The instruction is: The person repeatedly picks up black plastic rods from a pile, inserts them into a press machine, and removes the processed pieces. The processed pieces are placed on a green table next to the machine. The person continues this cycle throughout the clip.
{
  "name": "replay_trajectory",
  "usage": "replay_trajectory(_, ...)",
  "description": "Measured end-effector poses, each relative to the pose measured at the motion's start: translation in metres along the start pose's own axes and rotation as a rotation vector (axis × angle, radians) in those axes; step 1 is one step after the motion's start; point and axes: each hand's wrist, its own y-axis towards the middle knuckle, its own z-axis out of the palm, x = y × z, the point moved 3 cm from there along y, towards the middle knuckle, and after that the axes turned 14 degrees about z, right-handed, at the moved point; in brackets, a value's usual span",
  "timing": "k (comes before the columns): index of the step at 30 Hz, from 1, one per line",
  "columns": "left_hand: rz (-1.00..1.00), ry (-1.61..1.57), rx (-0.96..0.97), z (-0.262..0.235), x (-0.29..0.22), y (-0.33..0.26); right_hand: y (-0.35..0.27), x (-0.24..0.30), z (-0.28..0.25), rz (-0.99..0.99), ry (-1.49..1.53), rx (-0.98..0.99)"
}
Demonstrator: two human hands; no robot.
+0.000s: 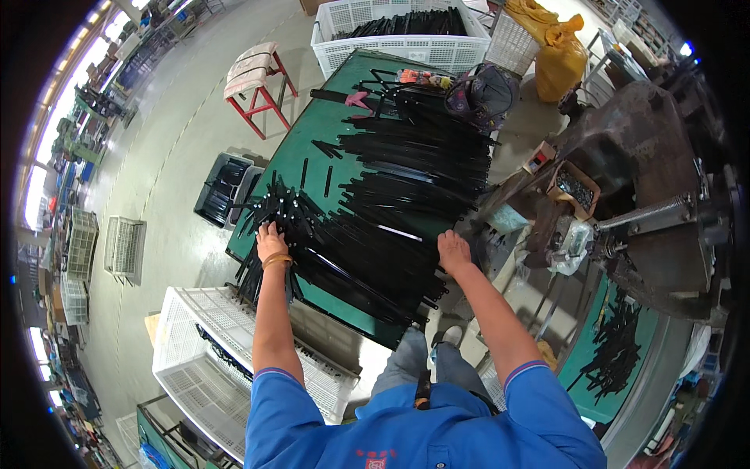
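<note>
A big heap of long black metal strips (391, 203) covers a green-topped table (312, 141). My left hand (270, 241) rests on the left ends of a bundle of strips that juts over the table's left edge; a band is on that wrist. My right hand (453, 250) lies flat on the right ends of the same bundle, near the table's right edge. Both palms press down on the strips; I cannot see the fingers curl around any of them.
A white plastic crate (195, 359) stands below the table at my left, and another crate (406, 39) holding black strips sits at the far end. A red stool (258, 86), a dark bin (223, 187), a yellow sack (558, 55) and a heavy press machine (648, 187) surround the table.
</note>
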Motion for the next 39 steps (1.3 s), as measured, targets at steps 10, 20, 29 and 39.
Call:
replay_trajectory(10, 0.144, -0.176, -0.281, -0.041, -0.049, -0.026, -0.065, -0.088, -0.023, 0.206, 0.970, 0.730)
replay_trajectory(20, -0.258, -2.229, 0.620, -0.085, -0.406, -0.115, -0.194, -0.087, -0.092, 0.174, 1.589, 0.586)
replay_trajectory(29, -0.142, -1.938, 0.810, -0.127, -0.437, -0.107, -0.233, -0.139, -0.184, -0.026, 0.678, -0.556)
replay_trajectory(39, -0.249, -2.023, 1.046, -0.198, -0.456, -0.187, -0.205, -0.170, -0.212, -0.369, 0.369, -0.761)
